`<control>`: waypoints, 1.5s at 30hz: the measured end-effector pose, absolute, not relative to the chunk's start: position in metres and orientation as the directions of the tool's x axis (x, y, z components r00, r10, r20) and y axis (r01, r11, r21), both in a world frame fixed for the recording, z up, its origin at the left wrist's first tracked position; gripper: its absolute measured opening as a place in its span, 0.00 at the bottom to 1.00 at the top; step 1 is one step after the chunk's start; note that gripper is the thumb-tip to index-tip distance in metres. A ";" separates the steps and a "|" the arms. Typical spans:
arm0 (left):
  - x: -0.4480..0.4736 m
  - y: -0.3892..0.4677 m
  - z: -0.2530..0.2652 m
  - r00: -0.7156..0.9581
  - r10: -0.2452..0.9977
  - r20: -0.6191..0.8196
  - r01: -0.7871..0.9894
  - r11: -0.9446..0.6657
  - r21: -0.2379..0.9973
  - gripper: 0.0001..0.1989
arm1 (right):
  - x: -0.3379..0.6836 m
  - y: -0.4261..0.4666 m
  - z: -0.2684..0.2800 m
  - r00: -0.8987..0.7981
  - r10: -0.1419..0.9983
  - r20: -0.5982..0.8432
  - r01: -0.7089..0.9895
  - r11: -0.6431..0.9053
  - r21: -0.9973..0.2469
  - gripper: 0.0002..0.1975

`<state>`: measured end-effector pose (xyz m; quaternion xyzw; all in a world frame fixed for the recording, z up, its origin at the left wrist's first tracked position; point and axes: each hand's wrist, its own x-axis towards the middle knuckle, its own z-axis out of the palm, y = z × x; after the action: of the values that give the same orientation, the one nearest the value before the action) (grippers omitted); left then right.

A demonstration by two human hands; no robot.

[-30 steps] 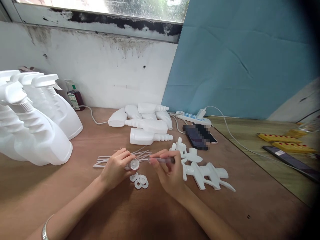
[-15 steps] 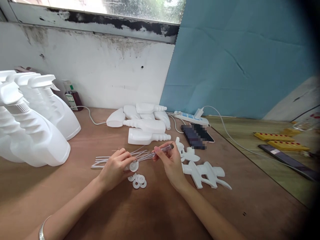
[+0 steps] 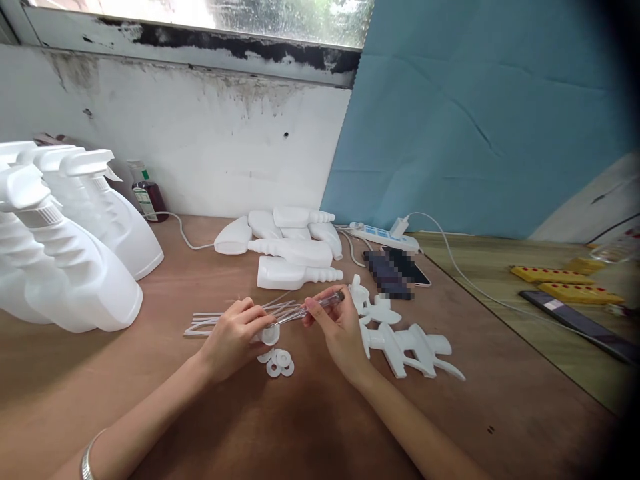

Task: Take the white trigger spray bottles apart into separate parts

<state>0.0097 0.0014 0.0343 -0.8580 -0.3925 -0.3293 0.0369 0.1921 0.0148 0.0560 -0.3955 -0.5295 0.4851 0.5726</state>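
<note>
My left hand (image 3: 235, 339) is closed around a white spray trigger head, and its round collar (image 3: 271, 335) shows at the fingertips. Most of that part is hidden by my fingers. My right hand (image 3: 337, 327) grips a screwdriver (image 3: 327, 301) by its clear handle, the thin shaft slanting down left to the collar's rim. Whether the tip touches the collar I cannot tell. Just below lie several white ring washers (image 3: 280, 362). Thin white dip tubes (image 3: 207, 322) lie behind my left hand. More white trigger heads (image 3: 400, 348) rest right of my right hand.
White spray bottles with triggers (image 3: 75, 247) stand at the left. Several bottles without heads (image 3: 293, 253) lie near the wall. Behind my right hand are two phones (image 3: 390, 273) and a power strip (image 3: 385, 235). A dark bottle (image 3: 149, 199) stands at the back left.
The screwdriver and my right hand have shifted slightly, with the handle tilted a little lower. My left hand keeps its grip on the trigger head.
</note>
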 end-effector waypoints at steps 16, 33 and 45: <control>0.009 0.001 0.034 0.599 0.618 0.509 0.741 -0.669 -0.058 0.11 | 0.193 0.015 0.049 -0.069 0.981 0.183 -0.119 0.174 -0.977 0.13; 0.005 0.003 0.037 0.573 0.618 0.539 0.768 -0.634 -0.091 0.14 | 0.193 0.013 0.042 -0.023 0.968 0.248 -0.075 0.246 -0.966 0.12; 0.006 0.001 0.036 0.572 0.624 0.532 0.767 -0.637 -0.078 0.13 | 0.195 0.026 0.038 0.048 0.998 0.040 -0.239 0.050 -0.970 0.13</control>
<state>0.0063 0.0015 0.0359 -0.8736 -0.3981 -0.2352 0.1517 0.1946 0.0258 0.0380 -0.4348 -0.4362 0.5346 0.5787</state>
